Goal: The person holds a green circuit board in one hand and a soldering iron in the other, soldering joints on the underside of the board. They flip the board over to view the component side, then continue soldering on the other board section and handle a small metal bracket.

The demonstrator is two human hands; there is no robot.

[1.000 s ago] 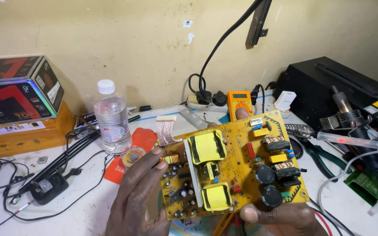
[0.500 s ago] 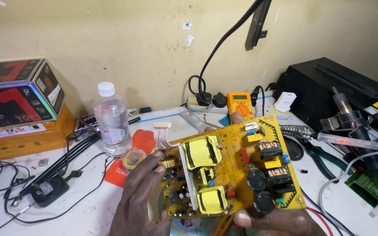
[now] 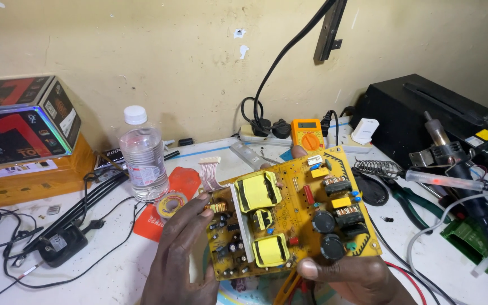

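Note:
A yellow circuit board (image 3: 292,217) with yellow-wrapped transformers, black capacitors and a white ribbon cable is held tilted above the white bench. My left hand (image 3: 179,254) grips its left edge, fingers lying over the small components there. My right hand (image 3: 354,277) holds the lower right edge, thumb on the board's bottom rim, one fingertip showing behind the top edge.
A clear plastic bottle (image 3: 142,155), a solder roll (image 3: 170,204) and an orange card sit left of the board. Behind are a yellow multimeter (image 3: 307,133) and power strip. A soldering iron (image 3: 453,182), pliers (image 3: 405,195) and black box (image 3: 436,121) lie right; boxes (image 3: 21,127), adapter (image 3: 57,245) left.
The board has shifted slightly left and rotated a little in both hands; the grip stays the same.

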